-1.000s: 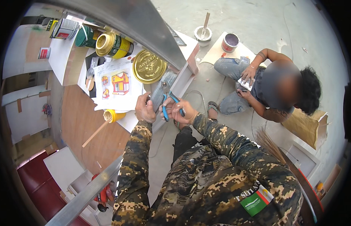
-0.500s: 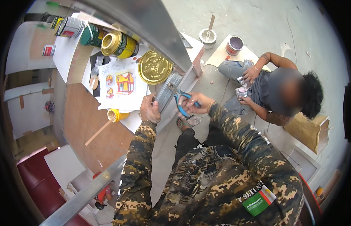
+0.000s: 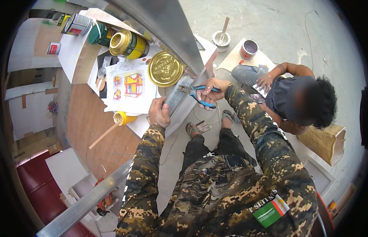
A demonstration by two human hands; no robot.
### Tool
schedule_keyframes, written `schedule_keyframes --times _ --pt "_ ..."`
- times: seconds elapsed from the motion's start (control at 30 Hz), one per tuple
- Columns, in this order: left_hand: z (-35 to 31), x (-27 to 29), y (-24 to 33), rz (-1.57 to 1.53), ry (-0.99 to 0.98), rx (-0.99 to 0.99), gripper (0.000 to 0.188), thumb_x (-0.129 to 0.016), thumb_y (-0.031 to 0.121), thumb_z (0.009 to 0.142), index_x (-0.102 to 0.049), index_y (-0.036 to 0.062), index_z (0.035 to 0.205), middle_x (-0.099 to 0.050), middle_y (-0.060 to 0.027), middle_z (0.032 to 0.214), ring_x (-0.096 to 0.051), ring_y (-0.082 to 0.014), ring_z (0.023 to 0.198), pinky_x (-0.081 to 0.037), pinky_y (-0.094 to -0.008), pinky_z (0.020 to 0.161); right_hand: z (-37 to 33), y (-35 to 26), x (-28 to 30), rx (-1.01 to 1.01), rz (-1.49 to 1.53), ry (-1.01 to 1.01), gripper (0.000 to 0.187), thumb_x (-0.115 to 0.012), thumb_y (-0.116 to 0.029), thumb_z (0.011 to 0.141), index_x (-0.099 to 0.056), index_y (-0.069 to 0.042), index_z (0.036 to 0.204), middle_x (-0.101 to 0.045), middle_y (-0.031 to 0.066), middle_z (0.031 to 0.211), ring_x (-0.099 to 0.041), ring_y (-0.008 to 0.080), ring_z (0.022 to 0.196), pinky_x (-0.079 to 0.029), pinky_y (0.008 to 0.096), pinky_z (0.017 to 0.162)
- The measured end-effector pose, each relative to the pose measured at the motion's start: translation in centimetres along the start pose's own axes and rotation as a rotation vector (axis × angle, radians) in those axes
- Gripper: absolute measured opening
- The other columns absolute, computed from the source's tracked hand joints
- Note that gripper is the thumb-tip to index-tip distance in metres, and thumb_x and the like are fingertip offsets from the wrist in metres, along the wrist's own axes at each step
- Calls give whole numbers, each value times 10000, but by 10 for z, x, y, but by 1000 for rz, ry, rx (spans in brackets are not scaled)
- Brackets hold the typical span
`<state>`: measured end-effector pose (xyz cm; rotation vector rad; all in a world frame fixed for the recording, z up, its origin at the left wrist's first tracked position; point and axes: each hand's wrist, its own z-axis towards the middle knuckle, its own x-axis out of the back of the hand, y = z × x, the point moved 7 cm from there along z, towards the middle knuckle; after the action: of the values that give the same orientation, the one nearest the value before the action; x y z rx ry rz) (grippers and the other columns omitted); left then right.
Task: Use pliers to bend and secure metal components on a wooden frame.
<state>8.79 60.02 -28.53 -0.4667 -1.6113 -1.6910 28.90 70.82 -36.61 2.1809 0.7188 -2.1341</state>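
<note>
Blue-and-black-handled pliers [image 3: 192, 90] are held in my right hand [image 3: 211, 94], their handles spread apart. The pliers' jaws rest against or just over a shiny metal channel [image 3: 177, 98]; contact is hard to tell. My left hand [image 3: 159, 112] is closed on the near end of that channel, thumb along its edge and the fingertips partly hidden. Just beyond the channel lies a round gold paint lid [image 3: 165, 69]. Printed sheets with a red-and-yellow booth drawing [image 3: 133, 83] are left of it.
A large metal beam [image 3: 164, 27] slants overhead; a metal bar [image 3: 85, 197] crosses lower left. Paint cans [image 3: 130, 44] stand on the table, and a yellow pot [image 3: 124, 118] holds a stick. At right a seated person [image 3: 286, 87] works near an open can [image 3: 249, 49].
My right hand has shifted up and right, turning the pliers more sideways, and their handles have spread wider. The left hand stays on the channel. The seated person's hands have moved.
</note>
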Motion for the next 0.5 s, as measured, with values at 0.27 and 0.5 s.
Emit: schedule_keyframes --times 0.27,0.5 --pt "-7 5 0 6 -3 21 359 -507 249 938 -654 -30 1111 -609 -229 963 -622 -412 890 -502 -457 816 61 78 -30 469 102 377 425 -678 -163 766 -633 38 1138 -652 240 1200 -703 407 1014 -550 539 958" --pt "-8 7 -4 38 -6 19 342 -520 249 937 -655 -23 1095 -609 -233 973 -617 -425 896 -500 -459 822 55 65 -34 556 154 240 394 -571 -148 780 -612 51 1118 -655 258 1125 -701 374 927 -575 535 884"
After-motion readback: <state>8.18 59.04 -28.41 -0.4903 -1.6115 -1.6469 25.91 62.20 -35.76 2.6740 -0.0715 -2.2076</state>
